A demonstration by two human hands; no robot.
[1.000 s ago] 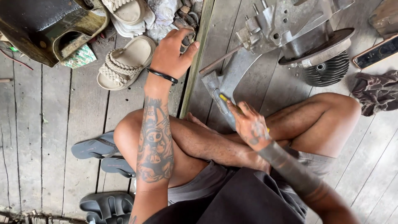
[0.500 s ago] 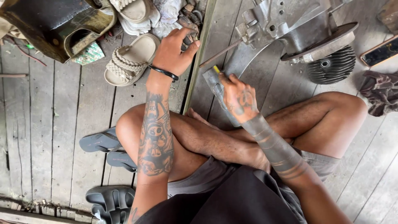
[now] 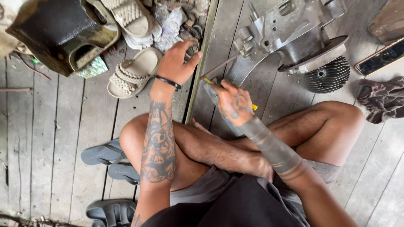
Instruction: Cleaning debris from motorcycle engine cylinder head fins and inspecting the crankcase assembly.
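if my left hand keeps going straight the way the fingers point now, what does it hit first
Probably the heap of small metal parts and rags on the floorboards just past the fingertips. The left hand points up and slightly right in the head view, reaching toward that pile; whether it already touches is unclear.

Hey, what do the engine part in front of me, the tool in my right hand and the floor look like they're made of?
Engine casing: likely cast aluminium, judging by its dull grey, rough, unpainted look. Finned cylinder: dark cast metal, matte. Tool in the right hand: thin steel shaft, with a yellow handle that looks plastic. Floor: weathered grey wooden planks, with visible grain and gaps.
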